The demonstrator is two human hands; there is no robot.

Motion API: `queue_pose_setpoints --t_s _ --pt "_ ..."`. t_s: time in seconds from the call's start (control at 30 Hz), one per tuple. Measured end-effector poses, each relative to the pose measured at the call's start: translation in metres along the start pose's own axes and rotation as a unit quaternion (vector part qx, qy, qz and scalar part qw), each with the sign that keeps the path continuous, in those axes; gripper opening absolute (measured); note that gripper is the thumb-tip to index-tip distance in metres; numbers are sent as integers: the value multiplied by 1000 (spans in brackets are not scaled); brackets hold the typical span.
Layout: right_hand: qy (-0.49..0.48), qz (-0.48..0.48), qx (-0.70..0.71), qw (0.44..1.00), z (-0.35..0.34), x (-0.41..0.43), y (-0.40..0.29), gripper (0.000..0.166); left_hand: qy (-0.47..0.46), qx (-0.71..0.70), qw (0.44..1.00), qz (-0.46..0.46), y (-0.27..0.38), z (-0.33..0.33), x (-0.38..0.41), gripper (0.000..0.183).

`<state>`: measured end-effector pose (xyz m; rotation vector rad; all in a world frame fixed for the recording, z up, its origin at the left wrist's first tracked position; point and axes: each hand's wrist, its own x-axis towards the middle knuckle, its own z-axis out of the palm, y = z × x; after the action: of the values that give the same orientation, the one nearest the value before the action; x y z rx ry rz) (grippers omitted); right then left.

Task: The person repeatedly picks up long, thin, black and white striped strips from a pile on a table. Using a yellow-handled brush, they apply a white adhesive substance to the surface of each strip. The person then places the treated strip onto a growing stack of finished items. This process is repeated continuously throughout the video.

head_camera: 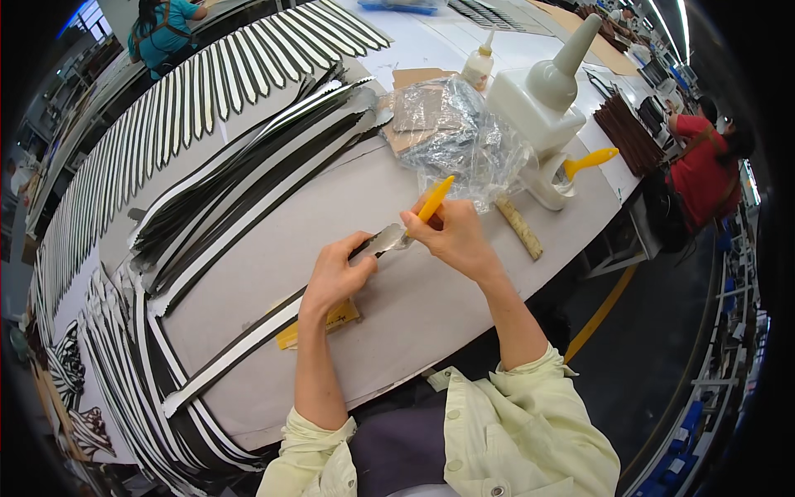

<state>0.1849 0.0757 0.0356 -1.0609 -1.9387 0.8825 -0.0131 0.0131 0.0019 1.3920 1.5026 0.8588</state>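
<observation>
My left hand [338, 270] grips a long black strip with a white band [242, 354] near its far end. The strip runs down to the lower left, over other strips. A yellow-handled brush [437, 199] is in my right hand [456, 236], its tip down at the strip's end, which looks greyish and wet. Under my left wrist lies a yellow block or card [338, 315] that bears writing. To the left of my hands rests a pile of black-and-white strips [248, 192]. Another bundle of strips [124, 373] hangs over the table's near left edge.
A large white squeeze bottle [534, 105] and a cut-open white container [553, 183] with a second yellow brush [590, 163] stand at the right. Clear plastic bags [459, 130], a short beige stick [520, 228] and a small glue bottle [478, 65] are nearby. Pointed strips [205, 93] line the far side. Co-workers sit beyond.
</observation>
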Motion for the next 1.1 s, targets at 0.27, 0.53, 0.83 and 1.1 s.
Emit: queue_pose_setpoints --t_s 0.27,0.53,0.83,1.1 --pt "15 33 51 998 -4 -12 -5 19 -35 -23 999 -5 -2 -1 1 32" --pt "126 60 33 990 -38 -35 -10 16 111 199 962 148 -7 1 -4 42" --pt "261 51 5 964 -66 -92 -1 18 30 155 881 447 188 31 -107 26" --pt "246 45 97 963 -44 -105 -19 15 -143 64 838 522 231 52 -141 24"
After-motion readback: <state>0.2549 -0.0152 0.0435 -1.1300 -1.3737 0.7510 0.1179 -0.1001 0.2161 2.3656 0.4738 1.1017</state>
